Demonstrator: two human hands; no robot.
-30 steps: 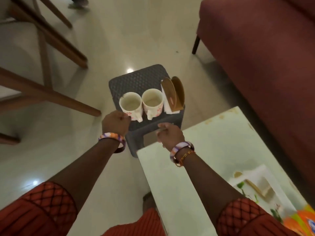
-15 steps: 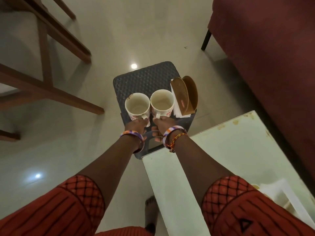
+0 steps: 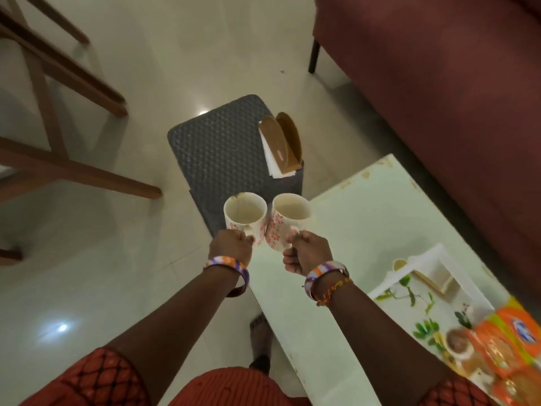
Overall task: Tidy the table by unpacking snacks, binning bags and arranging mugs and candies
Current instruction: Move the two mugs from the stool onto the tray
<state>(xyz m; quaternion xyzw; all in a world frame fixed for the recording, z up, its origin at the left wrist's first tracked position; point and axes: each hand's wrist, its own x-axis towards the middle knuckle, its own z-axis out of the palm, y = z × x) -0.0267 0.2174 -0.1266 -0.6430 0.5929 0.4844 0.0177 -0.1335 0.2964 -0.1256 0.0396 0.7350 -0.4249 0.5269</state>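
Now the mug step: left hand (image 3: 232,244) grips one floral mug (image 3: 245,218) by its handle, right hand (image 3: 308,252) the other mug (image 3: 288,221), both aloft between stool (image 3: 216,148) and table (image 3: 366,218). Next, likely, setting them upright on the table's bare near end, clear of the tray (image 3: 433,259).

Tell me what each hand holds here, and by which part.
The left hand holds one white floral mug by its handle; the right hand holds the other mug, also by its handle. Both mugs are lifted.

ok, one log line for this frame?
phase: carrying mugs | left hand: holds left mug | right hand: holds right mug | stool: napkin holder remains
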